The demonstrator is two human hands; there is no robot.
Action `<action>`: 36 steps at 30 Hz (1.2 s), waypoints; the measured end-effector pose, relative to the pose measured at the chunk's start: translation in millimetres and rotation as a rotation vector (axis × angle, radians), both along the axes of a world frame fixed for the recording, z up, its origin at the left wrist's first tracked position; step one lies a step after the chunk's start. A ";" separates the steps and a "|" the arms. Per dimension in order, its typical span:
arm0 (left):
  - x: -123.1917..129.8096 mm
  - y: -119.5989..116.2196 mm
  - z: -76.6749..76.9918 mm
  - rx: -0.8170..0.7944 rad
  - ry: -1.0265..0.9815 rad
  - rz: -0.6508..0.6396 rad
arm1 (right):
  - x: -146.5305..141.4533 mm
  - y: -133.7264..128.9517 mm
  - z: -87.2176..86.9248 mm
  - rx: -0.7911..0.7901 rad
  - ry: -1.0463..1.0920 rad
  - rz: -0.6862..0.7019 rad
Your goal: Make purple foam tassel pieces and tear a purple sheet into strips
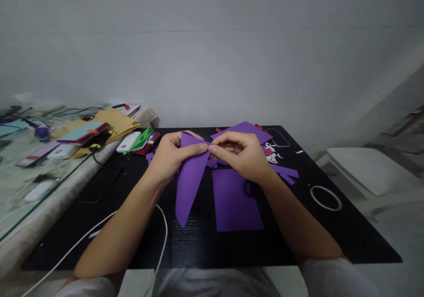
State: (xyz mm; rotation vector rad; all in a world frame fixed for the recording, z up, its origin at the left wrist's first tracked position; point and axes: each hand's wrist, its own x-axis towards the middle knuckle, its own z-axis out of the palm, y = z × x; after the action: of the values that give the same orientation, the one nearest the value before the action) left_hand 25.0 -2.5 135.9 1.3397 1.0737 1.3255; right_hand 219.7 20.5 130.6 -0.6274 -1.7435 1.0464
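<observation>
A folded sheet of purple paper (pixel 191 182) hangs above the black table, its pointed lower end toward me. My left hand (pixel 174 151) grips it, thumb laid across the front and fingers behind. At its upper right corner, the thumb and index finger of my right hand (pixel 240 153) pinch the paper close to my left thumb tip. Under my right wrist lies a flat purple sheet (pixel 233 208), with a dark scissors handle (pixel 249 188) on it, partly hidden by the wrist. Another purple sheet (pixel 247 129) lies behind my right hand.
Purple strips (pixel 286 172) and white paper scraps (pixel 273 154) lie at the right on the black table (pixel 198 253). Green paper pieces (pixel 143 138) sit at the back left. A white cable (pixel 164 226) crosses the front left. The glass table (pixel 43 173) at left holds envelopes (pixel 115 122). A white stool (pixel 359 169) stands at right.
</observation>
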 end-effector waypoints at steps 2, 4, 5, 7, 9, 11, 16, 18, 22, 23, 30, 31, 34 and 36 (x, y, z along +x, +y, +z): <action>0.9 -0.5 -0.4 0.012 0.016 0.008 | -1.7 -0.1 -1.0 0.002 0.006 0.001; 0.5 -0.6 0.4 0.028 0.031 0.007 | -1.4 0.6 -1.4 0.002 0.002 0.001; -0.5 -0.2 1.1 0.039 0.031 0.007 | -0.5 1.3 -1.3 -0.001 0.002 -0.003; -4.5 1.1 2.6 0.072 0.014 0.023 | 2.3 2.8 -0.1 -0.010 0.007 -0.020; -10.2 3.0 4.1 0.122 -0.009 0.066 | 5.5 4.3 2.0 -0.019 0.013 -0.043; -15.7 4.6 5.4 0.174 -0.004 0.113 | 8.2 5.3 4.2 -0.022 0.012 -0.060; -18.0 4.5 6.1 0.299 0.081 0.203 | 9.9 5.7 6.6 -0.017 -0.010 -0.069; -15.8 4.5 5.0 0.317 0.079 0.213 | 9.5 5.9 6.5 -0.014 0.000 -0.070; -13.1 6.1 1.7 0.265 0.047 0.173 | 8.9 7.1 5.9 -0.021 0.010 -0.065; -12.9 6.6 0.9 0.262 0.049 0.173 | 8.8 7.7 5.7 -0.022 0.013 -0.065; -13.4 10.9 -3.0 0.286 0.041 0.203 | 8.1 11.9 4.8 -0.023 0.049 -0.064; -13.7 12.2 -3.7 0.259 0.024 0.163 | 8.2 12.4 4.9 -0.020 0.059 -0.067; -15.1 15.6 -5.3 0.191 0.024 0.106 | 9.5 13.7 5.8 -0.015 0.071 -0.079; -16.1 16.2 -5.1 0.188 0.052 0.130 | 11.6 14.7 6.4 -0.022 0.057 -0.077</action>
State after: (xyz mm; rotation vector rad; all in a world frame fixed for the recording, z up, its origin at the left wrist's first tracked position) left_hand 8.9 13.8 130.9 1.4689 1.1090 1.5262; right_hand 231.4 35.2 137.0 -0.6672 -1.6474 1.0215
